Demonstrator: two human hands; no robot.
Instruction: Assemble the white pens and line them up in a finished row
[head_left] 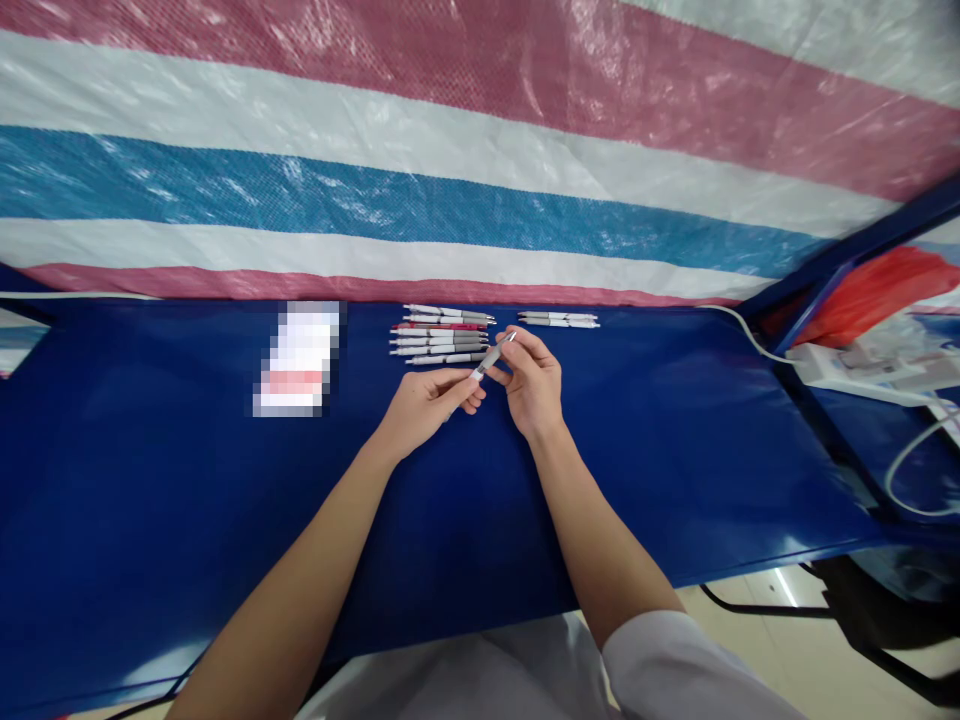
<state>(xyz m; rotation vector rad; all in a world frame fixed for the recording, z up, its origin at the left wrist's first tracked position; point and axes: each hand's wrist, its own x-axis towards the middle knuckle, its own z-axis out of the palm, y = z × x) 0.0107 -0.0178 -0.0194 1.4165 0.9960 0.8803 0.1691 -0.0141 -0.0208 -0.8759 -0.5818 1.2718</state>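
Observation:
Between my two hands is a pen (492, 357) with a white barrel, a grey grip and a silver tip that points up and to the right. My left hand (426, 405) is closed around its white end. At the tip end, the fingers of my right hand (534, 383) pinch the pen near its point. Just beyond my hands lies a group of several white and grey pens (442, 345), side by side, with one red pen (439, 326) among them. Farther right, a smaller set of similar pens (559, 320) lies parallel to the table's back edge.
On the blue table (225, 540) a blurred-out whitish sheet or phone-like thing (296, 360) lies to the left. A striped plastic sheet (450, 150) hangs behind. At the right are a power strip (855, 372), a white cable (750, 335) and a red bag (885, 295).

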